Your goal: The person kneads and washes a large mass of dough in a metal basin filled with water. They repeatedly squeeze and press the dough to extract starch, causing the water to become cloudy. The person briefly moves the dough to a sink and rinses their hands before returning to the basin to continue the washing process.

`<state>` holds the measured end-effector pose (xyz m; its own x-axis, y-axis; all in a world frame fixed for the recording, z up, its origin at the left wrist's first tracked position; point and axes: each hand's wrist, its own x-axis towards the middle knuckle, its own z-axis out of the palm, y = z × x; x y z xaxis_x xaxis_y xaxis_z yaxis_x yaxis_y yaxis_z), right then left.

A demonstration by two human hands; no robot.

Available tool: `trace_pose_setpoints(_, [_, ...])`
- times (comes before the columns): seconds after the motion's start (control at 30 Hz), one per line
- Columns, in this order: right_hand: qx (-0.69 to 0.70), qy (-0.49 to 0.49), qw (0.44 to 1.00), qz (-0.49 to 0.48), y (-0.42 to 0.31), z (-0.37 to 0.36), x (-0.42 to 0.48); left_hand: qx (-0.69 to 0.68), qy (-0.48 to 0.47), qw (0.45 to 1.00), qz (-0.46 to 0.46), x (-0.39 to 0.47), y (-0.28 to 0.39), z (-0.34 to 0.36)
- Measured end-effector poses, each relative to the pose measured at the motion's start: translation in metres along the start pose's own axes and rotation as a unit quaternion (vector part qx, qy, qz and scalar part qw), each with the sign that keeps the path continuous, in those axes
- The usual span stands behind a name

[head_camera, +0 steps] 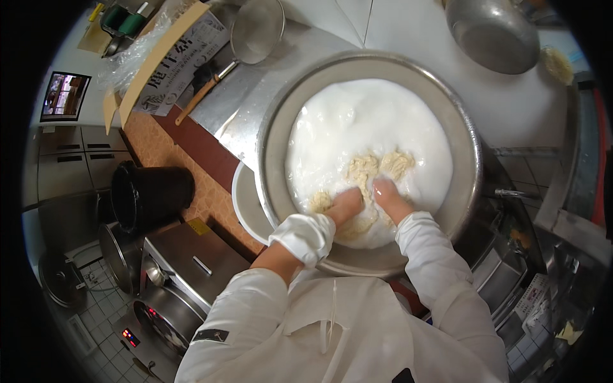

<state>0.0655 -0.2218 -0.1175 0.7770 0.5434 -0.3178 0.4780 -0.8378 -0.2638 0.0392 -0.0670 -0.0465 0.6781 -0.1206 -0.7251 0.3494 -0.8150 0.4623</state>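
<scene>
A large round metal basin [462,119] stands before me, with cloudy white liquid [368,110] in it. Pale yellow, lumpy dough [396,164] breaks the liquid's surface in several places near the basin's front half. My left hand [348,201] is sunk into the liquid among these lumps, one of them just to its left. Close beside it, my right hand [389,197] dips in too, touching or nearly touching the dough. The liquid hides most of the fingers of both hands, so their grip does not show.
A white tub [246,201] stands below the basin's left rim. On the metal counter [306,48] lie a wooden-handled strainer [258,33] and a cardboard box [184,57] bearing print. A metal bowl [495,36] is at upper right. A black bin [153,196] stands on the floor.
</scene>
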Motion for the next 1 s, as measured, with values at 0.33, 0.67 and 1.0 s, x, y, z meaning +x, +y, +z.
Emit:
trace_pose_setpoints(0.33, [0.297, -0.074, 0.949, 0.074, 0.038, -0.148, -0.052, -0.187, 0.342, 0.92, 0.044, 0.007, -0.022, -0.07])
trace_pose_setpoints(0.67, [0.481, -0.112, 0.764, 0.415, 0.086, -0.064, 0.043, -0.469, -0.037, 0.881, -0.043, 0.164, -0.011, -0.002])
trace_pose_setpoints(1.0, [0.348, -0.042, 0.935, 0.056, -0.043, -0.13, -0.018, -0.678, -0.216, 0.7, 0.052, 0.086, -0.012, -0.028])
